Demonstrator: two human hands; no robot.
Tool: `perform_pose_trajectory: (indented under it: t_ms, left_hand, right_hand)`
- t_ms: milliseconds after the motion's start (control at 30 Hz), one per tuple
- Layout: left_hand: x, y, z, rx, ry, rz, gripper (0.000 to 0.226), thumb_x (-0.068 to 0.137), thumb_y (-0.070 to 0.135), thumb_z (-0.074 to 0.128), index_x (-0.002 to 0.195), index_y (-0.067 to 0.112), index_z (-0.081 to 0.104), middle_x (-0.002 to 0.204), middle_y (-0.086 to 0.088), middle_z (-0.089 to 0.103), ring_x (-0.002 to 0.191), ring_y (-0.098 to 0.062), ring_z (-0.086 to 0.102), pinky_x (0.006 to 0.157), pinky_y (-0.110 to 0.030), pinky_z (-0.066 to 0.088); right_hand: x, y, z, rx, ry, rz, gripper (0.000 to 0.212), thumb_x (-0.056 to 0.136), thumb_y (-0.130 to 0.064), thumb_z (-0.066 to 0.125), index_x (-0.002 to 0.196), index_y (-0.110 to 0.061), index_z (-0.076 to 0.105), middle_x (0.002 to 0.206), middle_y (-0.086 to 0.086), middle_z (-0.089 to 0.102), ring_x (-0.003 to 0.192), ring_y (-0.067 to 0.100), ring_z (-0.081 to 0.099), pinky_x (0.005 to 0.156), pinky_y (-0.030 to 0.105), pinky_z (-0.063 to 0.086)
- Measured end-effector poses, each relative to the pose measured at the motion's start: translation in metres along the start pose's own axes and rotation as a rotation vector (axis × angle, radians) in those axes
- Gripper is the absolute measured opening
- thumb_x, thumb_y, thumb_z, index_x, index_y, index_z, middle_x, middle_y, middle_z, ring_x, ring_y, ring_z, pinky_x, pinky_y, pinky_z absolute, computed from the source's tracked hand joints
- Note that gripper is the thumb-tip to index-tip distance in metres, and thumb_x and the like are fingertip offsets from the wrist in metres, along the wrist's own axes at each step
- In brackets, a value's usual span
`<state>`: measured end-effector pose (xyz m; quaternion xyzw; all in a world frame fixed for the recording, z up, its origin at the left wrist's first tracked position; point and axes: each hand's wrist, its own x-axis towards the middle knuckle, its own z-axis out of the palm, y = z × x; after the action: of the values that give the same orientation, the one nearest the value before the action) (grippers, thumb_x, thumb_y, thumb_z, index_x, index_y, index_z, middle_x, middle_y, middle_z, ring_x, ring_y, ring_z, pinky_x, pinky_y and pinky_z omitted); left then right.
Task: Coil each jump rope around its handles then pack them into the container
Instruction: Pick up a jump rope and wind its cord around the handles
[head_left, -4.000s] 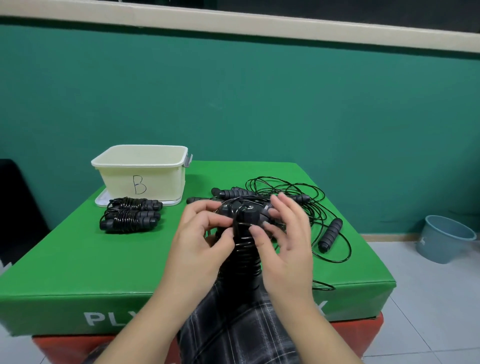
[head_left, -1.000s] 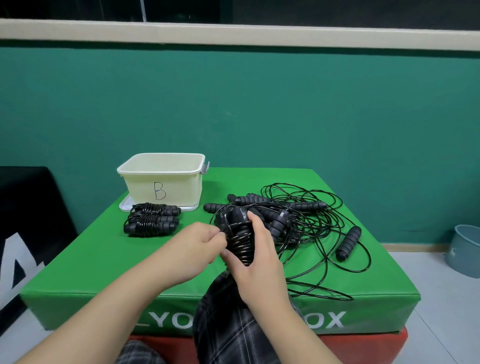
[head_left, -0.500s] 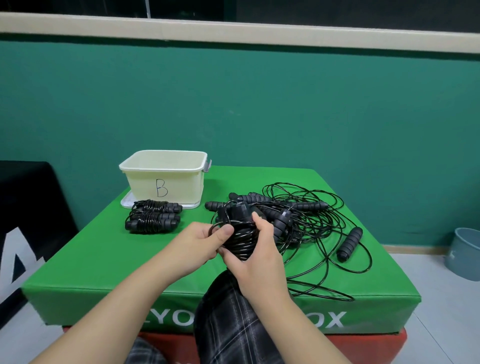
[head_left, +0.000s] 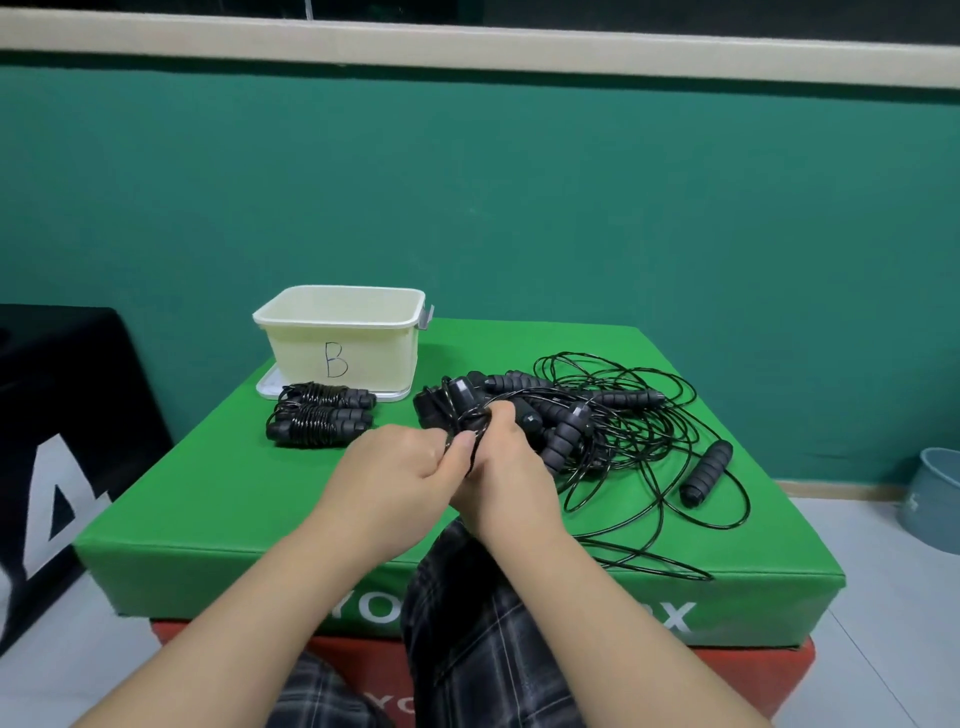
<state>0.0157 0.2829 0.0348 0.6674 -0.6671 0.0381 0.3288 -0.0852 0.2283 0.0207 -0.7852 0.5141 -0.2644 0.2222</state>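
Observation:
A black jump rope bundle (head_left: 451, 404), cord wound round its two handles, is held above the green box top (head_left: 218, 499). My right hand (head_left: 506, 480) grips the bundle from below. My left hand (head_left: 400, 467) pinches the cord's loose end against the bundle. Two coiled ropes (head_left: 318, 421) lie side by side in front of the cream container (head_left: 340, 345) marked "B", which stands on its lid at the back left. A tangle of loose ropes (head_left: 613, 431) with several foam handles lies to the right; one handle (head_left: 706, 473) lies apart.
The green box sits on a red box (head_left: 748, 686). A black padded block (head_left: 57, 457) stands at the left and a grey bucket (head_left: 935, 493) on the floor at the right. A cord loop (head_left: 654, 566) hangs near the front edge. My plaid-trousered knee (head_left: 467, 623) is below.
The bundle has been raised slightly and turned; my left hand has closed in from beside it to pinch the cord end against it. My right hand keeps its grip.

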Motion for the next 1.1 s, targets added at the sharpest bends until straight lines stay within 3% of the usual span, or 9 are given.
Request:
perform_pose_trajectory:
  t_ms: [167, 267, 400, 533, 633, 767, 867, 967, 1100]
  left_hand:
    - [-0.003, -0.024, 0.0, -0.158, -0.01, -0.011, 0.057, 0.075, 0.064, 0.022, 0.05, 0.014, 0.028, 0.044, 0.003, 0.032, 0.045, -0.013, 0.03, 0.048, -0.029, 0.021]
    - [-0.008, -0.036, 0.012, -0.66, 0.083, -0.194, 0.058, 0.086, 0.05, 0.044, 0.04, 0.016, 0.036, 0.042, 0.002, 0.037, 0.042, -0.01, 0.033, 0.048, -0.022, 0.029]
    - [-0.013, -0.062, 0.03, -0.867, 0.154, -0.518, 0.055, 0.1, 0.031, 0.04, 0.051, 0.004, 0.04, 0.043, 0.0, 0.047, 0.04, -0.012, 0.033, 0.045, -0.022, 0.027]
    - [-0.025, -0.104, 0.046, -0.888, 0.233, -0.731, 0.057, 0.1, 0.033, 0.038, 0.048, 0.011, 0.033, 0.054, -0.005, 0.055, 0.046, -0.017, 0.04, 0.052, -0.029, 0.03]
    - [-0.028, -0.14, 0.051, -0.831, 0.265, -0.859, 0.058, 0.099, 0.038, 0.038, 0.05, 0.008, 0.046, 0.056, -0.006, 0.052, 0.052, -0.018, 0.037, 0.056, -0.032, 0.028]
    - [-0.014, -0.185, 0.048, -0.745, 0.226, -0.985, 0.046, 0.1, 0.037, 0.035, 0.077, 0.008, 0.063, 0.066, -0.005, 0.063, 0.049, -0.016, 0.037, 0.046, -0.026, 0.03]
    - [0.008, -0.209, 0.036, -0.767, 0.223, -1.044, 0.033, 0.101, 0.034, 0.033, 0.079, 0.013, 0.047, 0.079, 0.0, 0.072, 0.045, -0.014, 0.048, 0.039, -0.02, 0.033]
    - [0.026, -0.226, 0.028, -0.797, 0.192, -1.1, 0.036, 0.101, 0.029, 0.03, 0.07, 0.012, 0.038, 0.084, -0.007, 0.071, 0.063, -0.022, 0.065, 0.052, -0.028, 0.046]
    - [0.04, -0.24, 0.034, -0.816, 0.173, -1.118, 0.034, 0.099, 0.02, 0.028, 0.068, 0.014, 0.037, 0.094, -0.01, 0.071, 0.077, -0.024, 0.068, 0.063, -0.033, 0.051]
  right_hand:
    - [0.0, 0.004, 0.007, 0.011, 0.004, -0.052, 0.061, 0.08, -0.047, 0.065, 0.122, -0.021, 0.03, 0.122, 0.001, 0.052, 0.107, 0.026, 0.058, 0.079, 0.036, 0.046]
    - [0.002, 0.014, 0.014, 0.021, 0.03, -0.089, 0.073, 0.075, -0.053, 0.071, 0.129, -0.025, 0.03, 0.129, -0.005, 0.048, 0.113, 0.02, 0.054, 0.084, 0.034, 0.046]
    - [0.003, 0.028, 0.031, 0.057, 0.017, -0.091, 0.093, 0.068, -0.067, 0.067, 0.14, -0.025, 0.027, 0.133, -0.009, 0.043, 0.12, 0.01, 0.047, 0.091, 0.03, 0.043]
    - [0.014, 0.039, 0.041, 0.05, 0.006, -0.093, 0.074, 0.082, -0.06, 0.059, 0.138, -0.023, 0.03, 0.136, -0.005, 0.042, 0.118, 0.014, 0.05, 0.092, 0.032, 0.045]
    - [0.022, 0.04, 0.044, -0.024, -0.001, -0.067, 0.06, 0.09, -0.054, 0.053, 0.136, -0.023, 0.03, 0.135, -0.004, 0.043, 0.11, 0.015, 0.055, 0.086, 0.035, 0.048]
    - [0.03, 0.038, 0.047, -0.165, -0.046, -0.07, 0.049, 0.094, -0.049, 0.048, 0.132, -0.023, 0.032, 0.131, -0.004, 0.046, 0.101, 0.019, 0.059, 0.079, 0.034, 0.048]
    - [0.037, 0.037, 0.051, -0.175, -0.06, -0.056, 0.045, 0.094, -0.047, 0.048, 0.13, -0.024, 0.033, 0.13, -0.005, 0.048, 0.1, 0.02, 0.06, 0.081, 0.038, 0.05]
    - [0.043, 0.036, 0.054, -0.167, -0.08, -0.034, 0.044, 0.093, -0.047, 0.049, 0.128, -0.025, 0.034, 0.129, -0.006, 0.049, 0.105, 0.021, 0.06, 0.085, 0.041, 0.05]
    - [0.044, 0.039, 0.055, -0.164, -0.089, -0.025, 0.044, 0.093, -0.047, 0.048, 0.129, -0.027, 0.034, 0.127, -0.009, 0.05, 0.101, 0.02, 0.06, 0.084, 0.04, 0.051]
